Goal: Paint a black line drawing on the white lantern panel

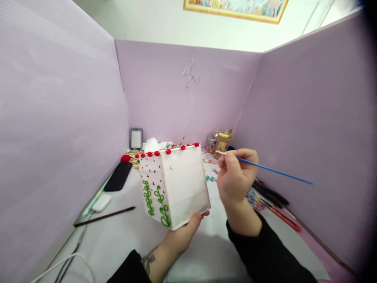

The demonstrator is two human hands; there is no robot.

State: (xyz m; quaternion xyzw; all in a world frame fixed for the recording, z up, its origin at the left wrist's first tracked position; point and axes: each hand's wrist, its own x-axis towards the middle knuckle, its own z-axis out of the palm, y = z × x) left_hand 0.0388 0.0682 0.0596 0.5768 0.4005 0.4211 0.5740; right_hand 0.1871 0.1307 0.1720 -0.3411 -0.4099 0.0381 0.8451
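My left hand (184,232) grips the bottom corner of a white fabric-covered box (179,184) and holds it up, tilted. Red pom-poms line the box's top rim, and one side shows green leafy stems and small red marks. The side facing me is plain white. My right hand (235,175) is closed in a pinch on a thin blue paintbrush (273,169), whose tip points left toward the box's upper right edge. The brush handle sticks out to the right.
Lilac partition walls (59,118) enclose the white desk (118,239). A black phone (118,177), a white charger (101,203) and a dark brush (104,217) lie at left. A bead jar (212,143), paint dots (210,177), pens and red-handled scissors (284,219) lie at right.
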